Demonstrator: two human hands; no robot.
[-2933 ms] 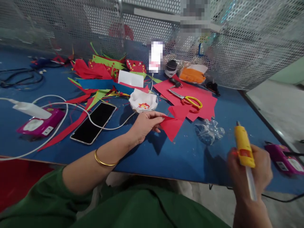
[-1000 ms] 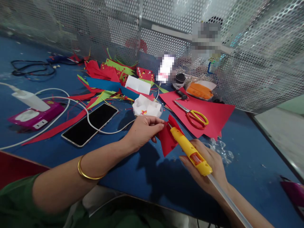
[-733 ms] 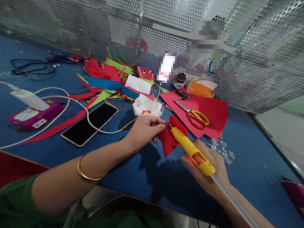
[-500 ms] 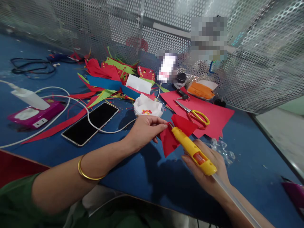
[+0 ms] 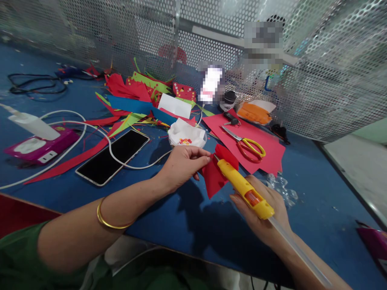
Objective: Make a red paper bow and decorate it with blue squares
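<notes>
My left hand (image 5: pixel 189 165) pinches a folded piece of red paper (image 5: pixel 213 179) between thumb and fingers above the blue table. In my right hand (image 5: pixel 266 205) is a yellow hot glue gun (image 5: pixel 242 187), with a long clear glue stick (image 5: pixel 298 251) running out of its back end. The metal nozzle is at the paper's fold, close to my left fingertips; whether it touches, I cannot tell. Just behind my left hand stands a round tub (image 5: pixel 187 135) lined with white tissue. Scissors (image 5: pixel 246 145) with yellow and orange handles lie on red sheets (image 5: pixel 266 155).
A black-screened phone (image 5: pixel 113 157) lies at left, crossed by a white cable (image 5: pixel 111 149). Beyond it are a purple power strip (image 5: pixel 42 145) and a heap of paper scraps (image 5: pixel 133 92). Clear crumpled plastic (image 5: pixel 281 189) lies by my right hand. A perforated metal screen (image 5: pixel 121 40) borders the back.
The view has shifted slightly, so most things sit a little further left. The red paper appears turned a little at the glue gun's nozzle; both hands keep their holds.
</notes>
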